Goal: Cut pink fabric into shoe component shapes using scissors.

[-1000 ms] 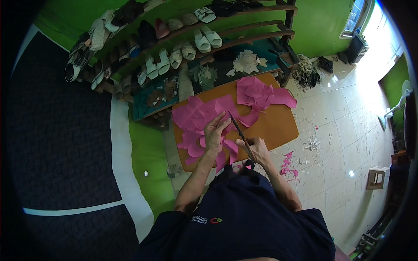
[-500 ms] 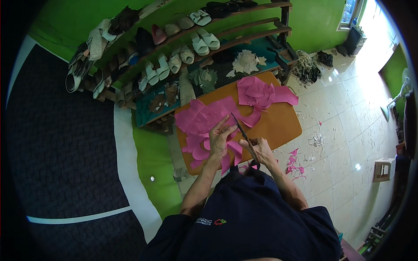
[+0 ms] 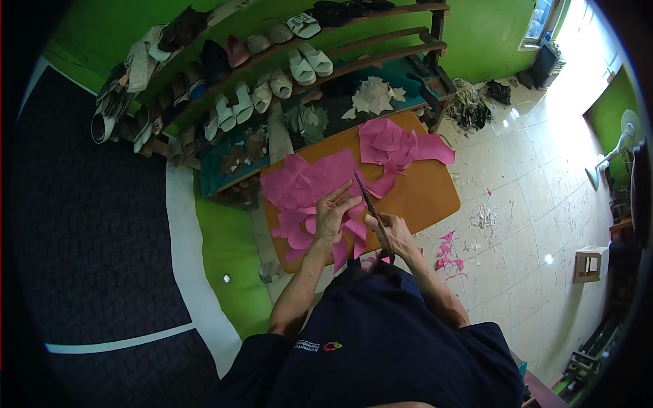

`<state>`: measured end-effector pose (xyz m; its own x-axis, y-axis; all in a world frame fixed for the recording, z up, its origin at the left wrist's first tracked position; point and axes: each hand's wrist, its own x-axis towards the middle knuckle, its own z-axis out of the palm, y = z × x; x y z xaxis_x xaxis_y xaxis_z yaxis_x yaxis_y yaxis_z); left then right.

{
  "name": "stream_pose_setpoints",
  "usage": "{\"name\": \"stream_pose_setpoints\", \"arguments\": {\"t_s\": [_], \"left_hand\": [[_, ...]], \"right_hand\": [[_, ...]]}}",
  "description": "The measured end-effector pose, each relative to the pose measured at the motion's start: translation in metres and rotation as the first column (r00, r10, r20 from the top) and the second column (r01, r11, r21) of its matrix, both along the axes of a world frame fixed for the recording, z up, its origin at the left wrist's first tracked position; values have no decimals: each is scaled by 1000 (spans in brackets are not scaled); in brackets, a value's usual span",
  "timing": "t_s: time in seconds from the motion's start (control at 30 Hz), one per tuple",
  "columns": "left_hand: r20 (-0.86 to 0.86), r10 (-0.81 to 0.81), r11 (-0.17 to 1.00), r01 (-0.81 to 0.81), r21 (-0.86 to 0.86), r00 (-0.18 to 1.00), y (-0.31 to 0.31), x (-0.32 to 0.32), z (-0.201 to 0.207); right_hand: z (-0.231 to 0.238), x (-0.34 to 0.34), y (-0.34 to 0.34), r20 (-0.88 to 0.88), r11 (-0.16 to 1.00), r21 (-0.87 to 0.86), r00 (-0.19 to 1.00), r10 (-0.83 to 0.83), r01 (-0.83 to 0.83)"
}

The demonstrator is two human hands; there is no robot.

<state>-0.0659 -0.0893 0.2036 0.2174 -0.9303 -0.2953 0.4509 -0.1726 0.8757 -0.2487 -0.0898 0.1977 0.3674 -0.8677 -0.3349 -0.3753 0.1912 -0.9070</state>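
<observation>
My right hand [image 3: 396,232] is closed round the handles of a pair of dark scissors [image 3: 368,196], whose long blades point up and away over the table. Close to the blades on their left is my left hand [image 3: 331,212], its fingers stretched out and apart; no piece shows clearly in it. Beneath and beyond both hands, cut pink sheet pieces [image 3: 297,182] lie heaped on an orange-brown table [image 3: 423,198]. A second heap of pink pieces [image 3: 389,141] sits at the table's far right.
Sandals and shoes [image 3: 309,64] fill a wooden rack behind the table. Pale and grey-green cut pieces [image 3: 376,97] lie on its lower shelf. Pink scraps [image 3: 447,257] litter the tiled floor at right, near a small stool [image 3: 590,264]. A dark mat [image 3: 102,217] covers the left.
The whole view has shifted slightly, so everything sits a little further left. Both hands stay near each other, with the scissors still in my right hand.
</observation>
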Motion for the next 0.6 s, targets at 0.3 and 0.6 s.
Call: {"name": "stream_pose_setpoints", "arguments": {"t_s": [0.3,0.6], "left_hand": [[-4,-84,995,84,47,996,0,-6,-9],[16,-248,964,245,105,969,1,-10,-22]], "right_hand": [[11,-6,-2,-22,999,-14,999,-43,42],[-23,-28,15,-53,986,115,992,-115,120]]}}
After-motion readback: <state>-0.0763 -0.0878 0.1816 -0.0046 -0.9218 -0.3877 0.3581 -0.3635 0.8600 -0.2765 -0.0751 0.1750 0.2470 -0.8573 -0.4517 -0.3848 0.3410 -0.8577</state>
